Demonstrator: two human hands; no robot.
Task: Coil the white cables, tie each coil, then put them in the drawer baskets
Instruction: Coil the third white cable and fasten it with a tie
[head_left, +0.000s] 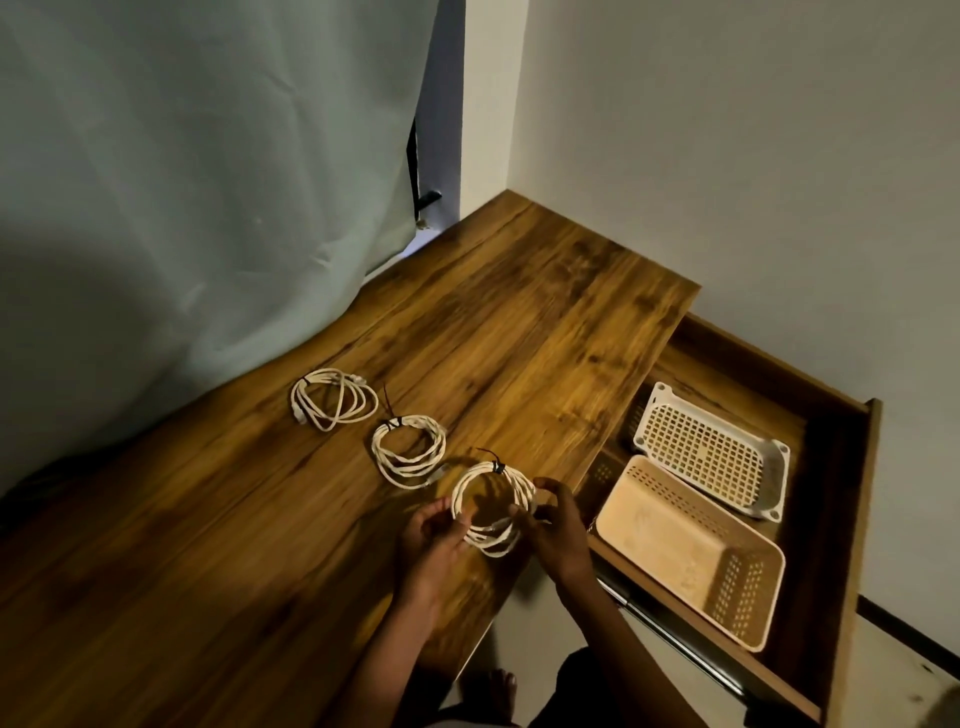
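Note:
Three white cable coils are in view, each bound with a black tie. The far coil (333, 397) and the middle coil (409, 449) lie flat on the wooden desk (208, 545). Both hands hold the near coil (493, 506) just above the desk's right edge. My left hand (434, 540) pinches its left side, and my right hand (556, 525) grips its right side. Beside them, the open drawer (831, 519) holds a white basket (709, 449) and a peach basket (691, 551), both with nothing in them.
A pale curtain (208, 182) hangs along the desk's back-left edge. White walls (727, 156) close the corner behind the desk and drawer. The drawer sticks out to the right of the desk. A bare foot (498, 691) shows on the floor below.

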